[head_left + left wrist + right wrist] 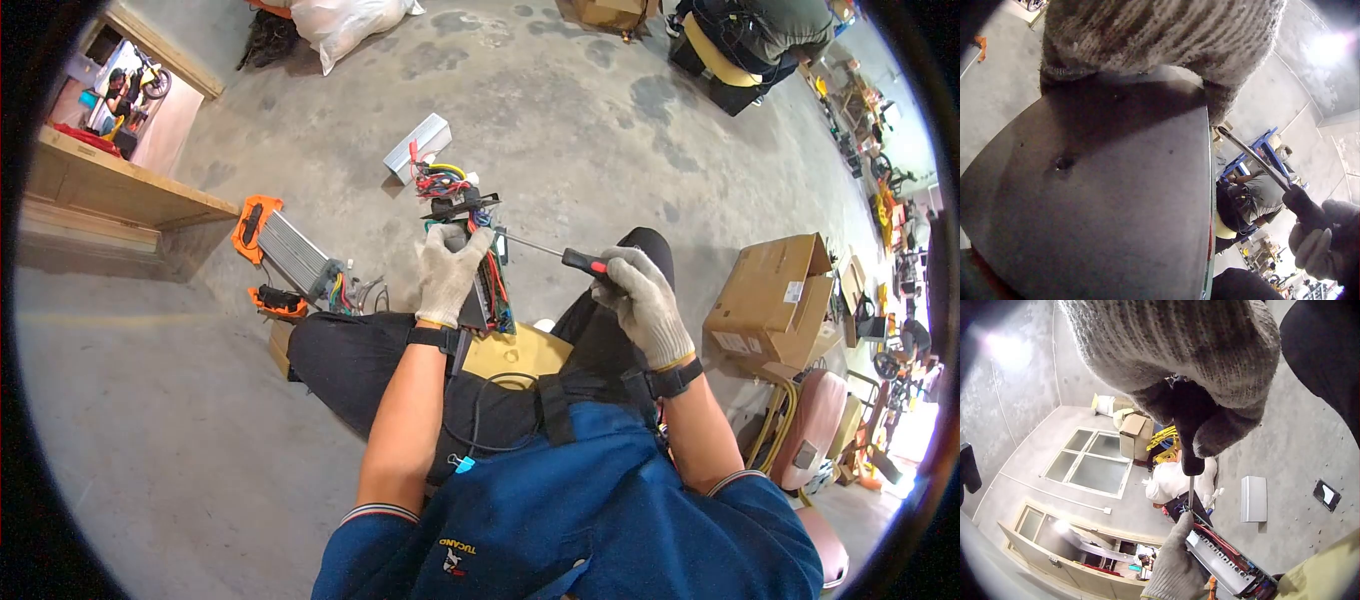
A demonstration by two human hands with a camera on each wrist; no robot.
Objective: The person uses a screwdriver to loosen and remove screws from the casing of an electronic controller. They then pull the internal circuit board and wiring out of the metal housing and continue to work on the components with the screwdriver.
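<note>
In the head view my gloved left hand grips a circuit board assembly with a flat metal plate and bundled coloured wires at its far end. The plate's grey face fills much of the left wrist view. My gloved right hand holds a screwdriver by its black and red handle. Its metal shaft points left, with the tip close to the wires beside my left fingers. In the right wrist view the board's row of components shows below the left hand.
A silver metal housing lies on the floor ahead. To the left is a finned metal unit with orange end pieces. A yellow surface sits between the legs. At right stands an open cardboard box; another person is at far right.
</note>
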